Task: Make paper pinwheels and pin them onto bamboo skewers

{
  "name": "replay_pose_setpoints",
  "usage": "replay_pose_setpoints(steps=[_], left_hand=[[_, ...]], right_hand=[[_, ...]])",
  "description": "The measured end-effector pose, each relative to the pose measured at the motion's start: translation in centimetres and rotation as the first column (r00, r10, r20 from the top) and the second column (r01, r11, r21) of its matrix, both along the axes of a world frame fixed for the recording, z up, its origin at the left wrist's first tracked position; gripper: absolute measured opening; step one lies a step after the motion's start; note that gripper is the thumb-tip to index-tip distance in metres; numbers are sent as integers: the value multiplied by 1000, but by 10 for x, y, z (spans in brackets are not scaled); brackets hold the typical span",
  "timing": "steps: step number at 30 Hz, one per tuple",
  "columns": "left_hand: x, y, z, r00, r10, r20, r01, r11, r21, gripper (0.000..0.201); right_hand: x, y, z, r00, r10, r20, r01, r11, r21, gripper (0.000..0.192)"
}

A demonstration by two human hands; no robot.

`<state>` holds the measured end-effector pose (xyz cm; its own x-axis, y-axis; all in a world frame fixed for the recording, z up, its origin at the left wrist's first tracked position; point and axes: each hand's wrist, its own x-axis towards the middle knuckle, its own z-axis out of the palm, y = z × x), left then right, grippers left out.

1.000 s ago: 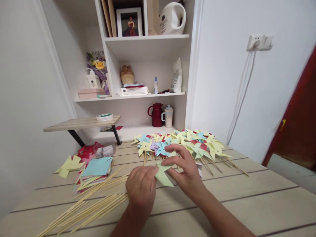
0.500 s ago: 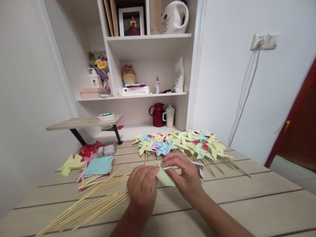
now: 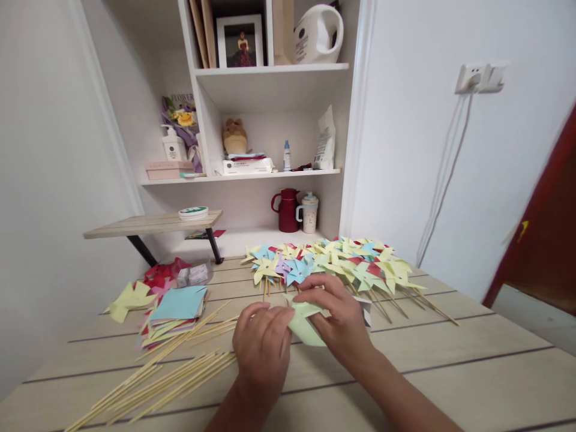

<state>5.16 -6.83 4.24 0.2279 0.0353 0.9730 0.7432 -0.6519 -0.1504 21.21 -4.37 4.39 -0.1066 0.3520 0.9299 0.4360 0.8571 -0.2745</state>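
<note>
The pale green paper (image 3: 308, 333) is held up between both hands, over the middle of the surface (image 3: 450, 384). The left hand (image 3: 262, 348) has its grip pressed together on the paper's left side, probably to anchor it. The right hand (image 3: 335, 312) pinches a raised flap, thumb partly hidden, perhaps to control that part alone. The pinwheels (image 3: 298, 270) crowd the far edge, their stems angled toward the near side, likely to keep the paper blades from being knocked. The loose sticks (image 3: 182, 376) run toward the near left corner, which I can't see, and the paper stack (image 3: 180, 303) lies near the left edge; both look handy for the left arm. Bare boards toward the right edge give the right elbow ample room; the left has less.
</note>
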Motion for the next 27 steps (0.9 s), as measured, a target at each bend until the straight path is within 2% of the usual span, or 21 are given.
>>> replay_pose_setpoints(steps=[7, 13, 22, 27], left_hand=[[0, -1, -1, 999, 7, 32, -6, 1000, -24, 23], [-1, 0, -2, 999, 25, 43, -24, 999, -30, 26], [0, 0, -2, 999, 11, 43, -9, 999, -44, 27], [0, 1, -3, 998, -21, 62, 25, 998, -58, 29]], right_hand=[[-1, -6, 5, 999, 50, 4, -50, 997, -52, 26], [2, -5, 5, 999, 41, -4, -41, 997, -67, 27], [3, -6, 6, 998, 43, 37, -42, 999, -13, 23], [5, -8, 8, 995, 27, 94, -36, 995, 96, 23]])
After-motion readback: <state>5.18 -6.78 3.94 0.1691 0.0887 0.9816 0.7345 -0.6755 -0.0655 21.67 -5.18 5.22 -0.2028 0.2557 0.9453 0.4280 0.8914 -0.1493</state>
